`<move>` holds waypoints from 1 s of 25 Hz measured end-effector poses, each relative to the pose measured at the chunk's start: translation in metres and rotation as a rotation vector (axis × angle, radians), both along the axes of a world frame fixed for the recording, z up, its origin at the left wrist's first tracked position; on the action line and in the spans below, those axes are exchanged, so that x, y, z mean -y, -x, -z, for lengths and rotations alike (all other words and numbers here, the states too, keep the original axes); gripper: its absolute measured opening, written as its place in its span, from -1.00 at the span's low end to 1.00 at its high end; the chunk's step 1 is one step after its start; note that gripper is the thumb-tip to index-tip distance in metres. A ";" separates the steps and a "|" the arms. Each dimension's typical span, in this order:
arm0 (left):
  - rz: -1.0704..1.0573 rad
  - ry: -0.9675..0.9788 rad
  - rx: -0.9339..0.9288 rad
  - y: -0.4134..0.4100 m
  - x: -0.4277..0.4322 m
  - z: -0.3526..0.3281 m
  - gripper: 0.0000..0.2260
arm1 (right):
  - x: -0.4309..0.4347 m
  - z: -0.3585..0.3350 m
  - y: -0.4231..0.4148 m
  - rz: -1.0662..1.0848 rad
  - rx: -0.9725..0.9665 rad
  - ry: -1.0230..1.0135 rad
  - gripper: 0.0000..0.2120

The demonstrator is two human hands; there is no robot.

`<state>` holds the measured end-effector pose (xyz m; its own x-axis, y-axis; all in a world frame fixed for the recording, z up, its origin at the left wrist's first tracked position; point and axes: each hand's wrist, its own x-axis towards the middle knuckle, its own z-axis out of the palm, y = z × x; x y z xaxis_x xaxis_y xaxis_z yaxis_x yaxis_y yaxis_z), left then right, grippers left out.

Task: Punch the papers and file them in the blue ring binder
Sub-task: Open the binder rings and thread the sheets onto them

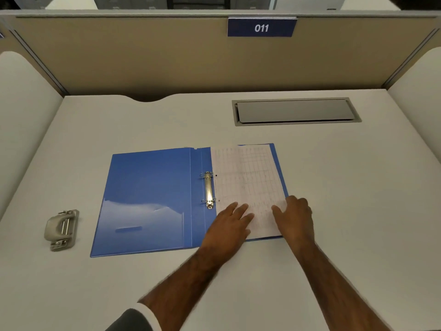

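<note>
The blue ring binder (148, 199) lies open flat in the middle of the desk, its metal ring mechanism (208, 189) upright along the spine. A stack of printed papers (248, 182) lies on the binder's right half, its punched holes beside the rings. My left hand (229, 225) rests flat on the lower left part of the papers with straight fingers. My right hand (296, 216) rests on the papers' lower right corner, fingers relaxed and pointing left. The grey hole punch (61, 229) sits at the left of the desk, apart from both hands.
The white desk (143, 123) is bounded by beige partition walls (143, 56) at the back and sides. A grey cable hatch (296, 111) is set into the desk at the back right. A blue sign reading 011 (261, 27) hangs on the back partition.
</note>
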<state>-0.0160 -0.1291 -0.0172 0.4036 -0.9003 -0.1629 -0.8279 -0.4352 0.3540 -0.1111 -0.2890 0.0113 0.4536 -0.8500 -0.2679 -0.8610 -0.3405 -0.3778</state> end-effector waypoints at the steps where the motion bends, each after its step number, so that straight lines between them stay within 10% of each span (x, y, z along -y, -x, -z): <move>1: -0.003 -0.038 0.001 0.000 0.002 0.002 -0.57 | 0.000 0.002 0.003 -0.002 -0.009 -0.050 -0.53; 9: -0.030 -0.099 -0.051 0.002 0.007 -0.001 -0.57 | -0.005 0.002 -0.013 0.129 0.023 -0.223 -0.43; 16: -0.017 -0.082 -0.074 0.003 0.011 -0.006 -0.57 | 0.037 -0.024 -0.044 0.150 0.444 -0.512 -0.71; 25: -0.179 0.139 -0.293 -0.010 -0.004 -0.020 -0.64 | 0.052 -0.052 -0.055 -0.185 0.278 -0.381 -0.78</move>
<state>-0.0058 -0.1250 0.0032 0.5111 -0.8414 -0.1755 -0.5980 -0.4948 0.6305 -0.0565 -0.3409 0.0636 0.6855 -0.6141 -0.3912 -0.6486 -0.2709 -0.7113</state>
